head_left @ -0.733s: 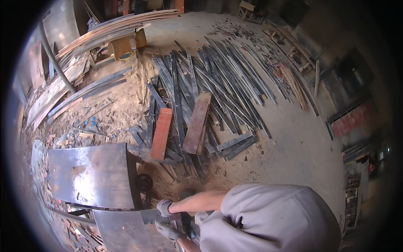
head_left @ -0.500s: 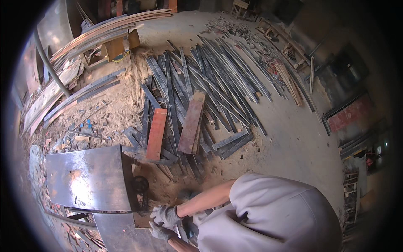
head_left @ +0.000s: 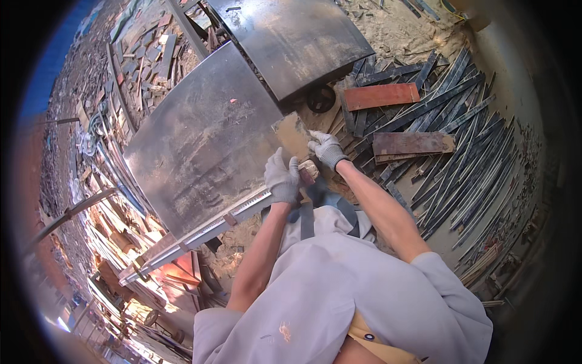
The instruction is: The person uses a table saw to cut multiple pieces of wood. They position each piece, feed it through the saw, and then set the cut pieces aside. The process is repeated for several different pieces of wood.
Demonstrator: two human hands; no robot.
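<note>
A small tan wooden board [head_left: 292, 136] lies at the corner of the worn metal saw table [head_left: 200, 130]. At its right edge, my gloved right hand [head_left: 328, 150] grips it with bent fingers. My gloved left hand [head_left: 282, 177] rests near the table's front edge, beside the board's lower left side, fingers stretched and thumb apart. A short block with a pale top [head_left: 308, 170] sits between my hands. Along the table's front runs a long metal rail with a marked scale [head_left: 206, 233], ending close to my left wrist.
Beyond it stands a second metal tabletop [head_left: 297, 39], with a dark pulley wheel [head_left: 321, 98] beneath its edge. Many dark strips [head_left: 458, 151] are heaped at right, under a red board [head_left: 382, 96] and a brown board [head_left: 407, 143]. Scraps [head_left: 142, 64] litter the far left ground.
The view has swung left, so the strip pile now appears at right and more of the table shows. My hands have moved apart, the left now to the left of the board.
</note>
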